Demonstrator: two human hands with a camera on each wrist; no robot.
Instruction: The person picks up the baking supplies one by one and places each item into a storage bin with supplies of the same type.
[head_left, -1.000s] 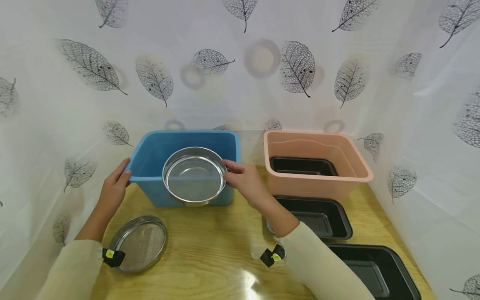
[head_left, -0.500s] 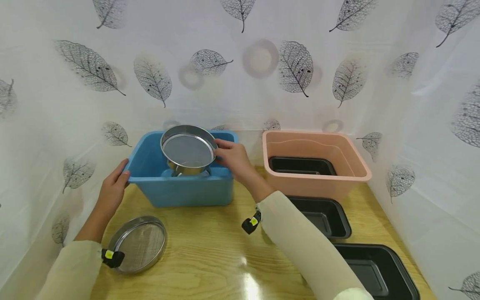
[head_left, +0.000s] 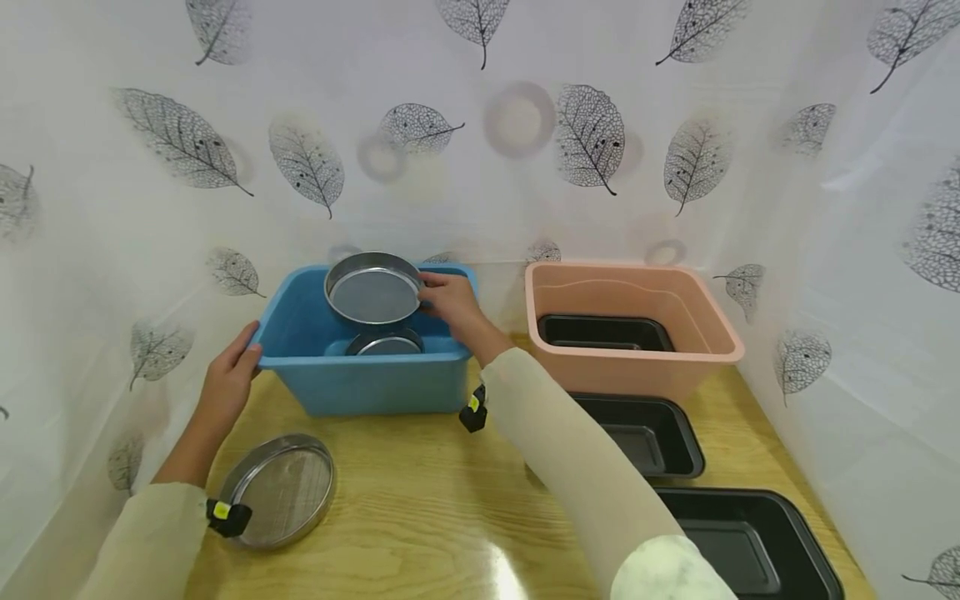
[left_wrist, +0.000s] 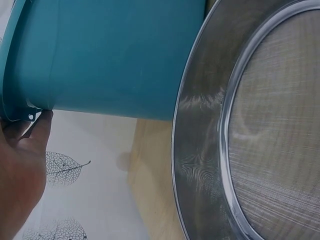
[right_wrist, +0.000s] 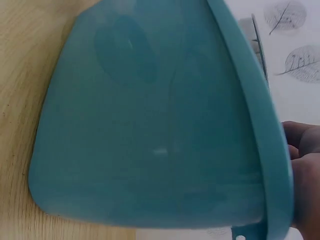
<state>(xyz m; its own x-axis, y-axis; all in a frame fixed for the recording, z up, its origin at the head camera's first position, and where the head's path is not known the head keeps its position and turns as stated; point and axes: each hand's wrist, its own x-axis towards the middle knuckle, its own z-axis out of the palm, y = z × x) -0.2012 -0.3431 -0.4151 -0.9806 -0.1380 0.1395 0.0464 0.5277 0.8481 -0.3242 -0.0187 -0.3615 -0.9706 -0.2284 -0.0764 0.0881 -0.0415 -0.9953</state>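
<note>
Head view: pale sleeve (head_left: 153,529) at far left, black wrist unit (head_left: 228,518) on it. Left hand (head_left: 228,375) gripping blue tub (head_left: 375,389) by its left rim, near the front corner. Sieve 1 (head_left: 292,492) flat on worktop (head_left: 405,508), mesh side visible, in front of tub's left part, just beside the left wrist; left wrist view shows its rim and mesh close up.

Blue tub stands on worktop. Over its opening: sieve 2 (head_left: 375,297), tilted toward the camera, top edge above the tub's back rim. Below it, inside tub, sieve 3 (head_left: 385,347), partly hidden by sieve 2 and the front rim; can't tell if these 2 touch. Right hand (head_left: 456,307) pinching sieve 2 at its right edge, fingertips partly hidden.

Further right, apart from blue tub: pink tub (head_left: 607,372) on worktop, pan 1 (head_left: 606,332), black, inside. Pan 2 (head_left: 663,437) just in front, partly behind right sleeve (head_left: 577,450). Pan 3 (head_left: 742,550) nearest the camera, far right, also partly covered. Leaf-print sheet (head_left: 480,200) behind everything.
</note>
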